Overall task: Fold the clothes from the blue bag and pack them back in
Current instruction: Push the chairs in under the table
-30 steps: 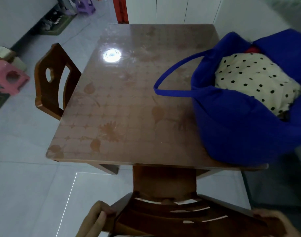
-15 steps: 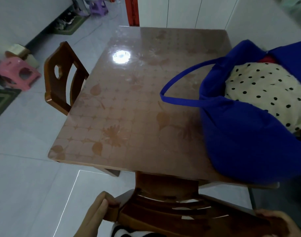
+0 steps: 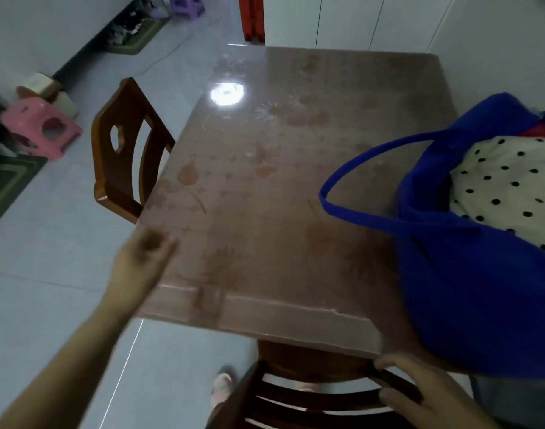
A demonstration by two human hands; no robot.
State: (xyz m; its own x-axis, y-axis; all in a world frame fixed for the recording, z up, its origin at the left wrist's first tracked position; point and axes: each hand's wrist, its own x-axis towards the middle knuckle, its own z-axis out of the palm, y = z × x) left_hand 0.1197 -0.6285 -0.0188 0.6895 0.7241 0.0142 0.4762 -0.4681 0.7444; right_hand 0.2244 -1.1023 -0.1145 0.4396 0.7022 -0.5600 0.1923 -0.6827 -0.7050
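My left hand (image 3: 141,258) has left the chair (image 3: 296,396) for the worktop (image 3: 265,181); blurred, its spread unclear. My right hand (image 3: 419,394) grips the chair; bag (image 3: 481,289) untouched.

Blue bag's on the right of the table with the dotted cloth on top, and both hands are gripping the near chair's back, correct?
Not quite. Only the right hand grips the near chair's back. The left hand is up at the near-left corner of the table, blurred and off the chair, as the head view shows. The blue bag and dotted cloth are as you say.
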